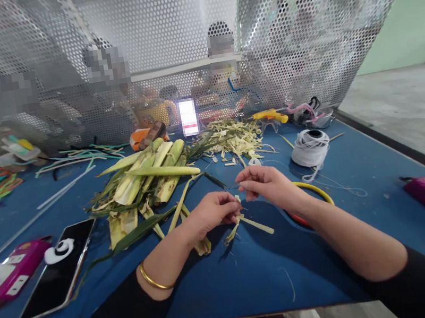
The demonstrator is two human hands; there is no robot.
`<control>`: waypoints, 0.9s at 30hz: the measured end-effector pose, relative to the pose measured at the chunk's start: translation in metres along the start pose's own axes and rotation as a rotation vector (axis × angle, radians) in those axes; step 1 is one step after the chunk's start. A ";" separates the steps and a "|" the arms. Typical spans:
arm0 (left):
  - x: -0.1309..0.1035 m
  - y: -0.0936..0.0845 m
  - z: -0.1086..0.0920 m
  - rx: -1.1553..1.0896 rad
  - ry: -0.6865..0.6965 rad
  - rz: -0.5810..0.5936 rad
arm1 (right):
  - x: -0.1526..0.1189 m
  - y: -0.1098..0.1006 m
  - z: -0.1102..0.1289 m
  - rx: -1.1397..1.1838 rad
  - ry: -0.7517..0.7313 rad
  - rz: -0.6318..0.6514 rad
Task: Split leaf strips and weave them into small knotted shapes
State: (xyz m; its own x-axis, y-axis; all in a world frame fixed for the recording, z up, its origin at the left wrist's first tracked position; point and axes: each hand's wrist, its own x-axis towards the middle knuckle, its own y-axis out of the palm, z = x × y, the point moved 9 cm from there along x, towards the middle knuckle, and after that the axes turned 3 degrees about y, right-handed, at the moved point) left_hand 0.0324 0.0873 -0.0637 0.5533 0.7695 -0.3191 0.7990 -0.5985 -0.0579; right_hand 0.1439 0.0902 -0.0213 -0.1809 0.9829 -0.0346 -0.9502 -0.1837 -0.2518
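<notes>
A: While the left hand [215, 213] pinches a husk piece [249, 221] between thumb and fingers, how does the right hand [265, 183] stand?

B: Just beside it, to the right, with the fingers curled and the tips close together. I can't tell whether it grips anything.

A: Where exactly is the husk piece?

B: Over the near middle of the bench [218, 298]. A pale bit shows above the left fingertips, and strips stick out below them, one slanting off to the right. Whether they touch the bench, I can't tell.

A: What's around the left hand?

B: The husk pile [150, 171], pale green and yellow, lies beyond it and to the left. Nearer the left edge are a phone [57, 285], with a black-and-white trinket [61, 251] on it, and a purple case [23, 267]. A gold bracelet [155, 281] circles the left forearm.

A: And the right?

B: A yellow and red ring [316, 187] lies partly hidden by the right forearm. The white spool [308, 152] stands beyond that, loose thread trailing from it. Straight ahead, past both hands, there's a heap of shreds [234, 142], with a yellow tool [270, 115] near its right side.
</notes>
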 end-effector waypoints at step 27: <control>0.000 -0.012 -0.002 -0.033 -0.021 -0.139 | -0.006 0.020 -0.007 -0.411 0.005 0.274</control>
State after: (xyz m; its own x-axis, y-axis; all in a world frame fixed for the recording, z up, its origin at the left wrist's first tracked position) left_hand 0.0227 0.0947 -0.0610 0.4319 0.8394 -0.3300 0.8752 -0.4784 -0.0716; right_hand 0.1280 0.0811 -0.0327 -0.4077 0.8994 -0.1574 -0.6886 -0.4161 -0.5939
